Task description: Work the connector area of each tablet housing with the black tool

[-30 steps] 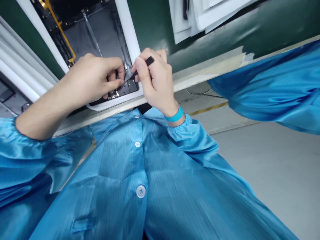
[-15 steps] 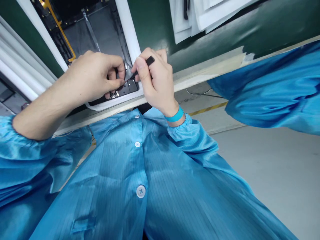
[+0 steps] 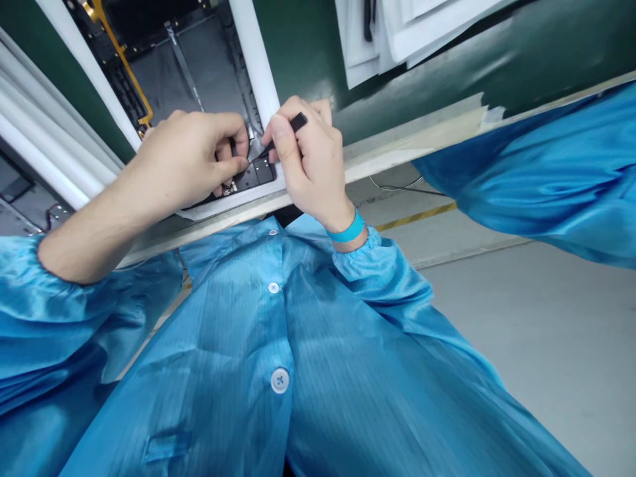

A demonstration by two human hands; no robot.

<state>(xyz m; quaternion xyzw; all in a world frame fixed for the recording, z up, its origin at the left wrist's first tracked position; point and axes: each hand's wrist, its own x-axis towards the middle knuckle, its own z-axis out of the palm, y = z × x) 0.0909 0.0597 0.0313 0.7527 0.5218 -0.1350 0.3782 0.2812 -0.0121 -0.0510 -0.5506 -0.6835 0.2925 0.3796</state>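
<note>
Left hand [image 3: 191, 159] edged rightward, black circuit board [image 3: 261, 173] — gold-flecked, half hidden

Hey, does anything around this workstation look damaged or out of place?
Yes: the strip of beige tape along the edge of the green panel ends in a ragged, torn-looking end at the right, and the green surface beyond it looks scuffed.

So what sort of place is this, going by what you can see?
Most likely an electronics assembly or repair line: the person wears a blue striped smock, probably antistatic, and a blue wrist strap, and works on a small circuit board in a dark casing.
</note>
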